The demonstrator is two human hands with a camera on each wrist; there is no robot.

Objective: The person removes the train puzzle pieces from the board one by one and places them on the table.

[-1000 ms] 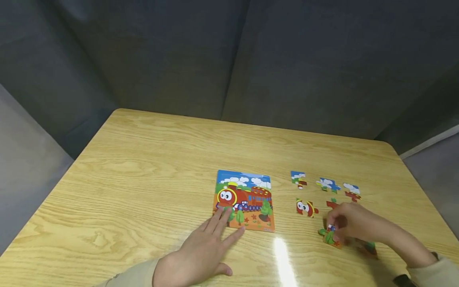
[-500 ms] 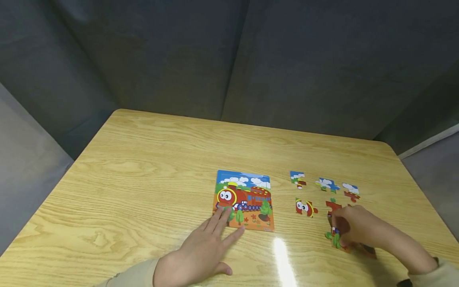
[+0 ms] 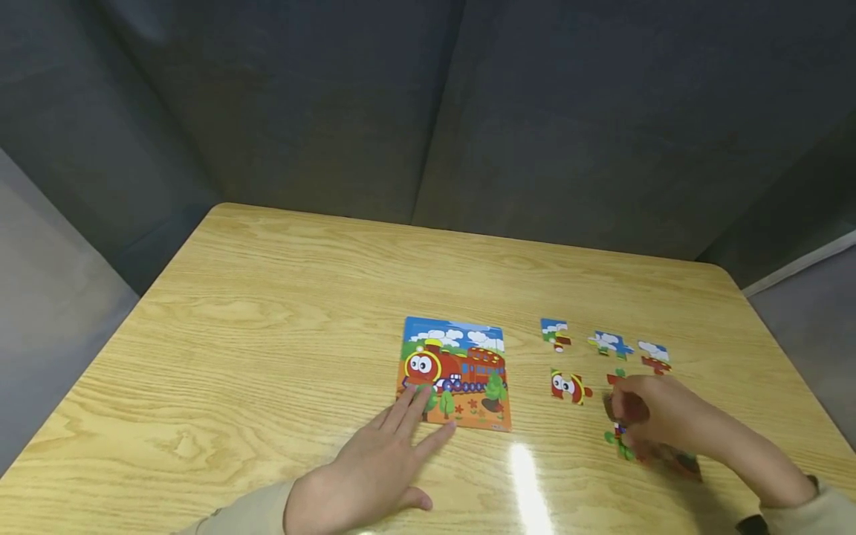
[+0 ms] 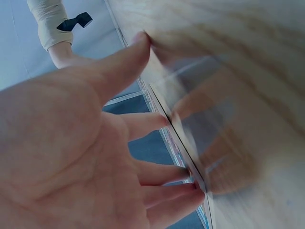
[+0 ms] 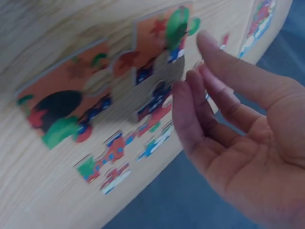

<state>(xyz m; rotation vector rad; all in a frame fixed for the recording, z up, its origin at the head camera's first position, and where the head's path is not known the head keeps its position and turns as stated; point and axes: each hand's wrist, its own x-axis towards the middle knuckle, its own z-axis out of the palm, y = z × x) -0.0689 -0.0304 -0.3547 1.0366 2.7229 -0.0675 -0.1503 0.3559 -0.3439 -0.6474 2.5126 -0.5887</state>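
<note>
My left hand (image 3: 374, 461) lies with straight, spread fingers, its fingertips on the lower left of a square train picture board (image 3: 461, 375). In the left wrist view those fingers (image 4: 159, 174) reach the board's edge. My right hand (image 3: 675, 420) is over loose jigsaw pieces at the right. The right wrist view shows its thumb and fingers apart beside a puzzle piece with a green tree (image 5: 159, 36), with nothing between them. A corner piece with a dark bush (image 5: 59, 102) lies near it. In the head view this hand partly hides the lower pieces.
Loose puzzle pieces lie right of the board: a sky piece (image 3: 554, 334), a cloud piece (image 3: 610, 344), a cloud and roof piece (image 3: 655, 355) and an eyes piece (image 3: 568, 387). Dark cloth (image 3: 428, 111) hangs behind the wooden table (image 3: 267, 297).
My right hand has slid the green tree piece a little to the right, close below the red piece, and its fingers have then shifted slightly up. The left hand has stayed still.
</note>
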